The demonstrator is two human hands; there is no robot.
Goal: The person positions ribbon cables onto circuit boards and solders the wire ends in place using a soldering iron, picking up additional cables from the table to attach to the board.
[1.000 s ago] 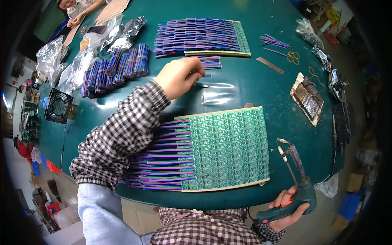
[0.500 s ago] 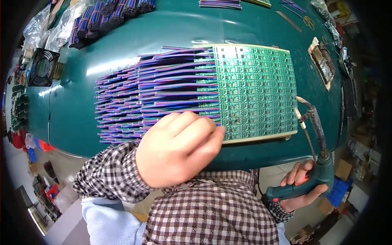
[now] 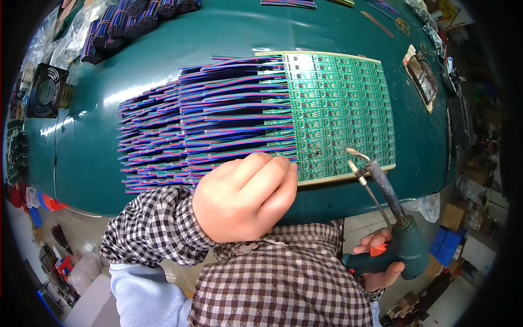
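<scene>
Your right hand (image 3: 381, 261) grips the green soldering gun (image 3: 392, 218) firmly, tip pointing up-left to the circuit board panel (image 3: 338, 103). Your left hand (image 3: 245, 196) is curled closed near the board's near edge; what it holds I cannot tell. Ribbon wires (image 3: 207, 125) run leftward.

A dark green table (image 3: 163, 54) carries a green circuit-board panel (image 3: 338, 109) with striped ribbon wires (image 3: 207, 131) fanned beside it near the front edge, wire bundles (image 3: 136, 22) at the far-left corner, and a black fan (image 3: 46, 90) at the left edge.
</scene>
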